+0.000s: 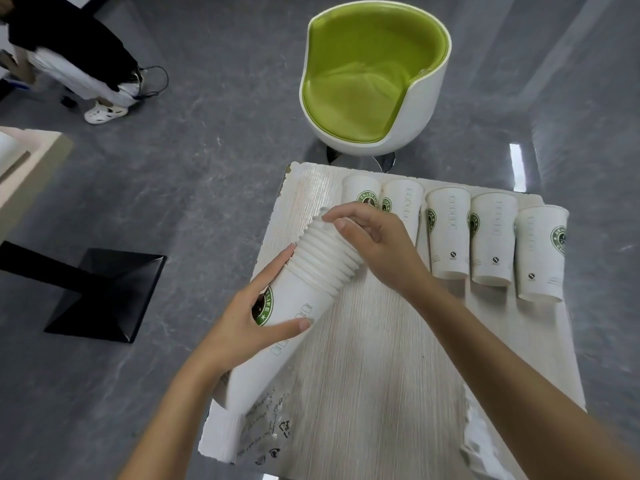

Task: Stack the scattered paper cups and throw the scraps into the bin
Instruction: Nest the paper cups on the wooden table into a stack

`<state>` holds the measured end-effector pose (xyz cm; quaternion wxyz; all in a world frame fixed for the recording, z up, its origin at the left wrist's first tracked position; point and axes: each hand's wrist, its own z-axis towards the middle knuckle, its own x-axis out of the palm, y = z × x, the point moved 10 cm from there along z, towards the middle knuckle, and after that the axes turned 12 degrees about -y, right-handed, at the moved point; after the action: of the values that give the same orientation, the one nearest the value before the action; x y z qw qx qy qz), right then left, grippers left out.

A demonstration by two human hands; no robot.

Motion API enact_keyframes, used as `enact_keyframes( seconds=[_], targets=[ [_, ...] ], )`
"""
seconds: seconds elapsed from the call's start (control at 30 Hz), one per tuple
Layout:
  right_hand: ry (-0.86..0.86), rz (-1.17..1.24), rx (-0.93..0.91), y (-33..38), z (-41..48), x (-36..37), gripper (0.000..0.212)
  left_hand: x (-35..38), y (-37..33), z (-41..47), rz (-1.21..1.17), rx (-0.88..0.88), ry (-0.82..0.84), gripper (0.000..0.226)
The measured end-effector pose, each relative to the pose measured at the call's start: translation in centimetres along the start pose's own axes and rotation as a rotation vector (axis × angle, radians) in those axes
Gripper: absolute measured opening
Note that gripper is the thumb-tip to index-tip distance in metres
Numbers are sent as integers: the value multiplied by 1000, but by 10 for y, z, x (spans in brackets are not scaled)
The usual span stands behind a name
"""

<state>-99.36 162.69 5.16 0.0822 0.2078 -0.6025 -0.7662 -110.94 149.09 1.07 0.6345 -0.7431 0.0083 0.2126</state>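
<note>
A long stack of white paper cups (308, 271) with green logos lies tilted across the left part of the pale wooden table (374, 358). My left hand (249, 320) grips the outermost cup around its body. My right hand (374, 240) curls over the ribbed rims at the stack's upper end. Several single cups (450, 233) stand upside down in a row along the table's far edge, from behind my right hand out to the right corner. Clear plastic wrapping (266, 431) lies under the stack's lower end at the near left corner.
A green and white tub chair (374, 77) stands beyond the table. A black table base (104, 292) sits on the grey floor to the left. A person's legs (79, 77) are at the far left. More crumpled plastic (481, 441) lies at the near right.
</note>
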Motion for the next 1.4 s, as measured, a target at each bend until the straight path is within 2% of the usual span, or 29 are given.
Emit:
enact_keyframes(
  seconds=[0.63,1.03,1.27,1.4],
  targets=[
    [-49,-37,24,-2,-18,1,24,11,3,-7,46,10,15,91],
    [-74,-33,50,-7,-24,0,20,25,5,2,189,50,-3,114],
    [-65,56,86,-12,-16,-5,15,28,1,8,159,65,14,106],
    [-121,47,63,-18,1,-18,15,27,2,13,128,35,7,103]
  ],
)
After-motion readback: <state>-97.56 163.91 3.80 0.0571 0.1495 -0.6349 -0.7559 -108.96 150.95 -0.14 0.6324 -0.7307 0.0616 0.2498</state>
